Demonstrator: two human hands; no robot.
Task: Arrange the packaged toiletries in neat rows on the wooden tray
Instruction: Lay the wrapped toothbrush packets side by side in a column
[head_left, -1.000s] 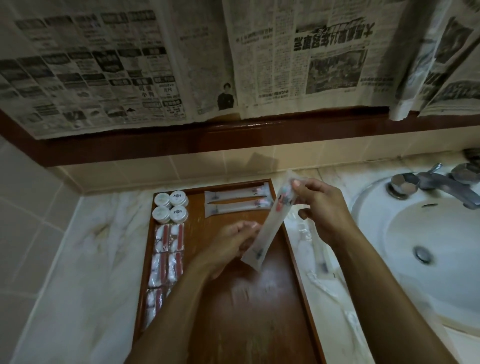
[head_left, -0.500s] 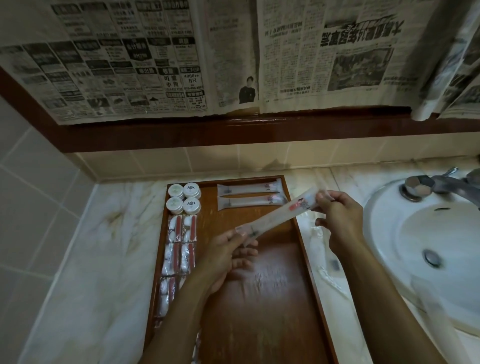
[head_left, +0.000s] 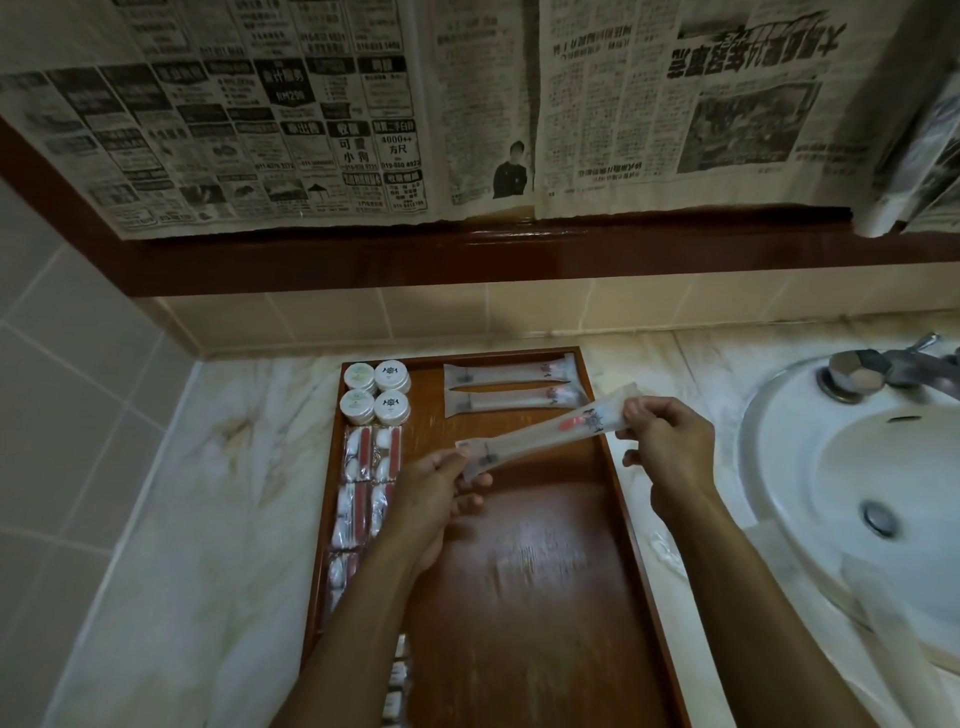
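Observation:
A long clear packet with a red-tipped toothbrush inside hangs slanted over the wooden tray. My left hand pinches its lower left end and my right hand pinches its upper right end. Two matching toothbrush packets lie side by side at the tray's back right. Several small round white jars sit in the back left corner. Below them a column of small packets with red strips runs down the left edge.
The tray lies on a pale marble counter. A white sink with a metal tap is at the right. More clear packets lie on the counter between tray and sink. Newspaper covers the wall above.
The packet has swung from nearly upright to a shallow slant and moved lower toward the two laid packets. My view has shifted left and closer.

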